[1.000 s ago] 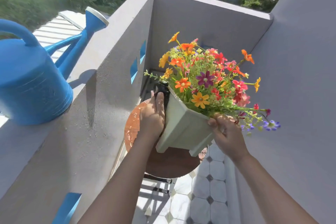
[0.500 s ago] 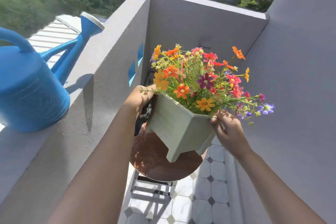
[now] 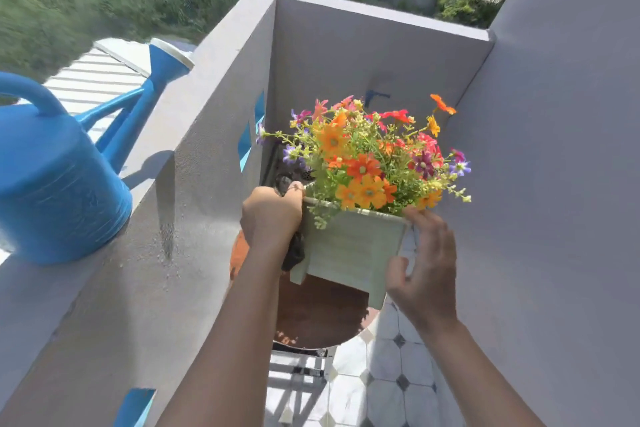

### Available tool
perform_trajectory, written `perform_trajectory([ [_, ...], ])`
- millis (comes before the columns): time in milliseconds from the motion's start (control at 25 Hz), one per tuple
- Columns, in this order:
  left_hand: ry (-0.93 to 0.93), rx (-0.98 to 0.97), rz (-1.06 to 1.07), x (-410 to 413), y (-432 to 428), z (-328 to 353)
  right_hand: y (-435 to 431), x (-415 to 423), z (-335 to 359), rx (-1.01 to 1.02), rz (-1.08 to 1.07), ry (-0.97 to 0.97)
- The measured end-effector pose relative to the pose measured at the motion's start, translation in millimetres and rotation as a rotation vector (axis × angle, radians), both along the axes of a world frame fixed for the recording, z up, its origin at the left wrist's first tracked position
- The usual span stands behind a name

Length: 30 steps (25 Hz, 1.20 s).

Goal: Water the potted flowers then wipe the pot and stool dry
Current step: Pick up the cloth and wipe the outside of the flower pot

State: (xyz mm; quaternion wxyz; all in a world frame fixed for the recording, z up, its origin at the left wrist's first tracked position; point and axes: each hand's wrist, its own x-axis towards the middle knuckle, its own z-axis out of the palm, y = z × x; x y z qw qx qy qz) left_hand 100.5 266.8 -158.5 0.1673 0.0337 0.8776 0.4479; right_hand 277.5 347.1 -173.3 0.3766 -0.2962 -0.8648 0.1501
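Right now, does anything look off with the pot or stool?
The pot is off the stool, held slightly tilted. The left hand presses a dark cloth to its side; the right hand steadies its corner.

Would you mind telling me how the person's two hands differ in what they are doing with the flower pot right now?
The left hand is closed in a grip around a dark cloth, pressed to the flower pot's left side; the right hand holds nothing. The left hand's fingers are curled, whereas the right hand's are spread open, only its fingertips at the pot's right rim corner. Both are bare and flank the pot above the stool.
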Motion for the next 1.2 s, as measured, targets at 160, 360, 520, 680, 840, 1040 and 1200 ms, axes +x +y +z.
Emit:
perform_trajectory([
  [160,0.071,-0.026,0.011,17,-2,9,-4,-24,11,0.243,-0.037,-0.263],
  [360,0.196,-0.055,0.055,37,-4,11,-4,-47,6,0.114,-0.101,-0.482],
  [520,0.174,0.200,-0.023,53,-21,-1,7,-30,-3,0.140,-0.044,-0.329],
  [680,0.062,0.531,-0.167,62,-26,-13,21,-21,-2,0.111,0.042,-0.070],
  [840,0.290,0.543,-0.220,72,-23,-27,20,-17,-12,-0.151,0.204,0.031],
  [1040,0.174,0.407,-0.164,24,5,-45,30,-4,-28,-0.148,0.198,0.009],
  [1200,0.186,0.338,-0.177,31,6,-33,31,-6,-28,-0.280,0.133,-0.004],
])
